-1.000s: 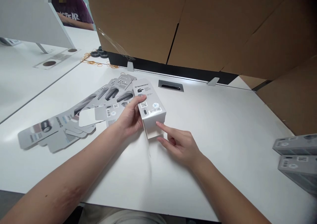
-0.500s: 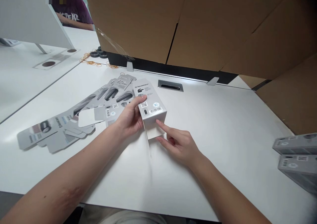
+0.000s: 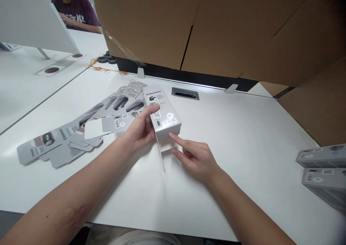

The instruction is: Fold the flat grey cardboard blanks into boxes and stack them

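A small grey product box with printed barcodes lies on the white table, its near end open with flaps showing. My left hand grips the box's left side, thumb on top. My right hand has its index finger stretched out, touching the box's near end flap, with the other fingers curled. To the left of the box lie several flat, unfolded grey box blanks.
Large brown cardboard cartons stand along the table's far edge and right side. Finished grey boxes are stacked at the right edge. Rubber bands and black rings lie far left. Another person sits at the far left table.
My right index finger has pressed against the box's near end flap; the box and left hand have barely shifted.
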`<action>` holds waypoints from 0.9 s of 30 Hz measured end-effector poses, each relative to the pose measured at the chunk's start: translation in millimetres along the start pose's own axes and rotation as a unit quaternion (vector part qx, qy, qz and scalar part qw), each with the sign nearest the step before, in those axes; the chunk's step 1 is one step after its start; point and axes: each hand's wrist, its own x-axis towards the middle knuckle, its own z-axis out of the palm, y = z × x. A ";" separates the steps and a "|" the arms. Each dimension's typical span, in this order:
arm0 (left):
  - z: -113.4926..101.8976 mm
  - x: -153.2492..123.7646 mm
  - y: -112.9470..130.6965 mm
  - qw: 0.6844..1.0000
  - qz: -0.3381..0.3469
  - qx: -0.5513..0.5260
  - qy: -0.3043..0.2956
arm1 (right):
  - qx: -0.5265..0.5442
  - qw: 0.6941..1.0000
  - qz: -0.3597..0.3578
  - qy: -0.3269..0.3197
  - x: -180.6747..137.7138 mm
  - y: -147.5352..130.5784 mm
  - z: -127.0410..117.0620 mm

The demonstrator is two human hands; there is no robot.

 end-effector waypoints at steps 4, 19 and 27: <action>-2.1 -0.5 1.7 1.000 -0.013 -0.001 -0.009 | -0.008 1.000 0.011 -0.003 -1.2 0.7 -0.9; 0.7 -0.1 -1.0 1.000 0.011 0.021 0.001 | -0.019 1.000 0.018 -0.004 -2.0 0.1 0.4; 3.0 -1.6 0.6 1.000 0.008 0.014 0.006 | -0.055 0.998 0.008 -0.008 -0.6 -2.0 -1.0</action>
